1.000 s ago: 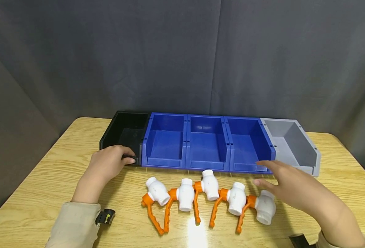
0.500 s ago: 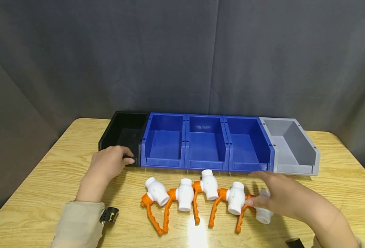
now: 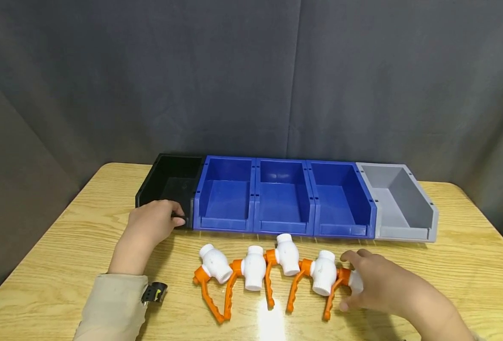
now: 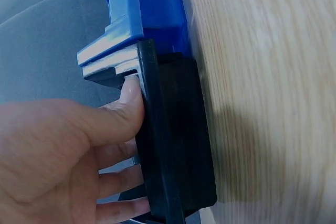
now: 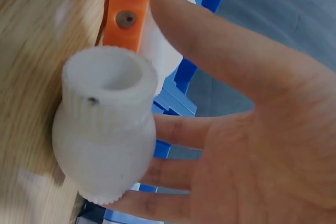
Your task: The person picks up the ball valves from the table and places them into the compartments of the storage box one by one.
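Observation:
In the head view, my left hand holds the front lip of the black bin, at the left end of a bin row. The left wrist view shows the thumb on the lip and the fingers reaching over into the bin. My right hand is spread around the rightmost ball valve, which has a white body and an orange handle. Its fingers lie behind the white body and the thumb stands apart near the orange part, not closed on it. The hand hides most of that valve in the head view.
Several more white ball valves with orange handles lie to the left along the wood table. Behind them stand three blue bins joined side by side, then a grey bin at the right end. A dark curtain hangs behind.
My right hand has come down and toward me, from near the bin fronts to around the rightmost ball valve. The left hand keeps its hold on the black bin.

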